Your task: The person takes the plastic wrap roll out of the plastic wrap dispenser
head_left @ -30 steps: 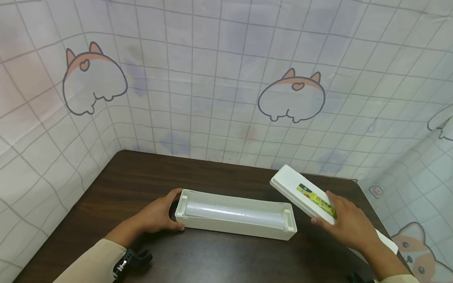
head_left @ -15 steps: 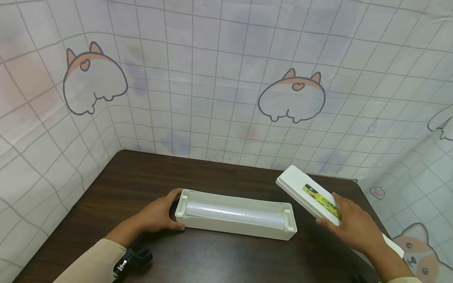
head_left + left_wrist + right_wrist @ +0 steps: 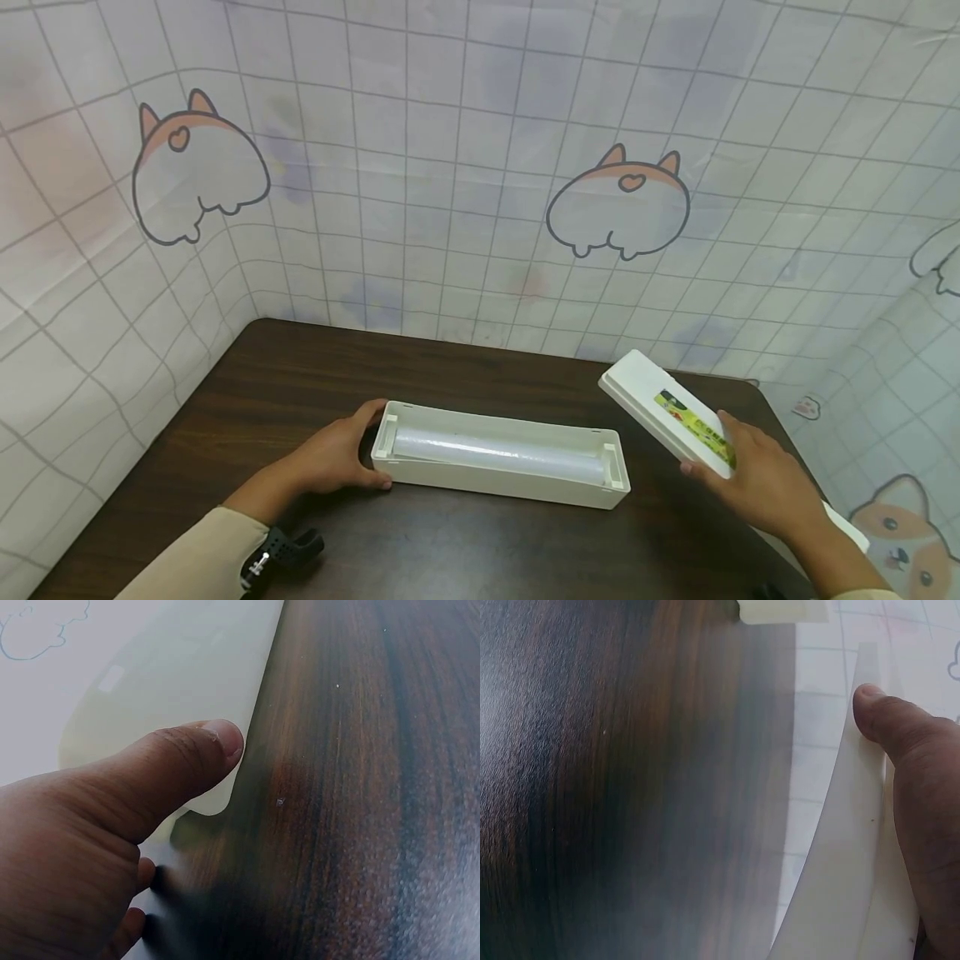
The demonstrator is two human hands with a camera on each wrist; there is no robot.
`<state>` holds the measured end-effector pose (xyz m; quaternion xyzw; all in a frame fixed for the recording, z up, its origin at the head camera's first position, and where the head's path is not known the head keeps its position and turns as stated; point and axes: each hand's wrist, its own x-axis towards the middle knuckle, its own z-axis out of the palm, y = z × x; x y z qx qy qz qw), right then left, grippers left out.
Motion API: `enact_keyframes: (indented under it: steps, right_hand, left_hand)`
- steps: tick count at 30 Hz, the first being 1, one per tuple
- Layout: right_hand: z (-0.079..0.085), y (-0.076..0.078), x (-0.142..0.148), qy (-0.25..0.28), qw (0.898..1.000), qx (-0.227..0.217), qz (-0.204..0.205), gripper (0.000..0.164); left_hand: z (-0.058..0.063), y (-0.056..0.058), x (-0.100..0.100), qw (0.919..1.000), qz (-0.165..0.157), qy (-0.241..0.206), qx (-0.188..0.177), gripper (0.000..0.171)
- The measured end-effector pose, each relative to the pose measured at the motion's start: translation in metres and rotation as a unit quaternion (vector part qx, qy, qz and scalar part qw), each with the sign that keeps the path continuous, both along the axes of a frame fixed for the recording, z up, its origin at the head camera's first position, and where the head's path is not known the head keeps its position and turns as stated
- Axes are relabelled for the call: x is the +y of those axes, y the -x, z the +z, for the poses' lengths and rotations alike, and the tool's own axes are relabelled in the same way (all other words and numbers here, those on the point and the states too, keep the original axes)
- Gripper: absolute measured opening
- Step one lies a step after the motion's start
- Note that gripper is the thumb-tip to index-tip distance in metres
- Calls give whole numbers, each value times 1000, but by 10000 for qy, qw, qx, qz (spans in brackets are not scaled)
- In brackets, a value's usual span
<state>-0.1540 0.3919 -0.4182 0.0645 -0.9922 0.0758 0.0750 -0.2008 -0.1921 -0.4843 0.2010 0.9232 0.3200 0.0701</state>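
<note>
We have the lid (image 3: 667,417) off, gripped beyond the box's right end by the right hand (image 3: 768,483); the left hand (image 3: 341,454) grips the box's (image 3: 502,492) left end, roll (image 3: 498,454) inside; placing the lid, we judge, remains.

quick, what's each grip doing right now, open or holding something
Left grip: closed, holding the left end of the open white box.
Right grip: closed, holding the long white lid.
</note>
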Motion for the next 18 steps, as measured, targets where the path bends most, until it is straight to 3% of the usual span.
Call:
enact_keyframes:
  steps: [18]
  right_hand:
    - [-6, -2, 15, 35, 9999, 31, -144, 115]
  left_hand:
    - [0, 0, 2, 10000, 0, -60, -30, 116]
